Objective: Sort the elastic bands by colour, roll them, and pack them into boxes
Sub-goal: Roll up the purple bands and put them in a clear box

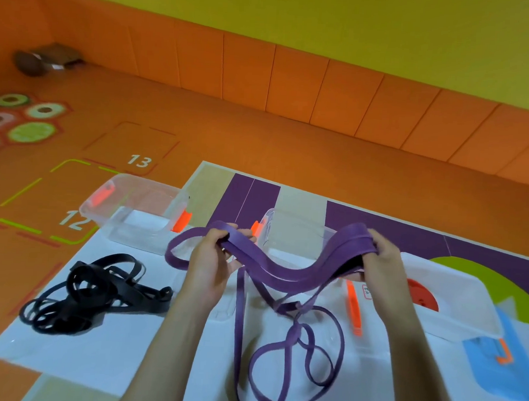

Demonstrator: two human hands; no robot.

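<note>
My left hand [214, 256] and right hand [379, 261], fingers curled, grip purple bands [287, 275] gathered for rolling; black bands [92, 295] set apart.

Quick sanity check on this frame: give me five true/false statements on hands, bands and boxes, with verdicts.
1. Both the left hand and the right hand grip the purple bands. True.
2. The black bands lie inside a box. False: they lie in a tangled pile on the mat, outside any box.
3. The clear box at far left holds purple bands. False: no bands show in it.
4. Part of the purple bands hangs in loops below the hands. True.
5. The latch near the right forearm is orange. True.
</note>
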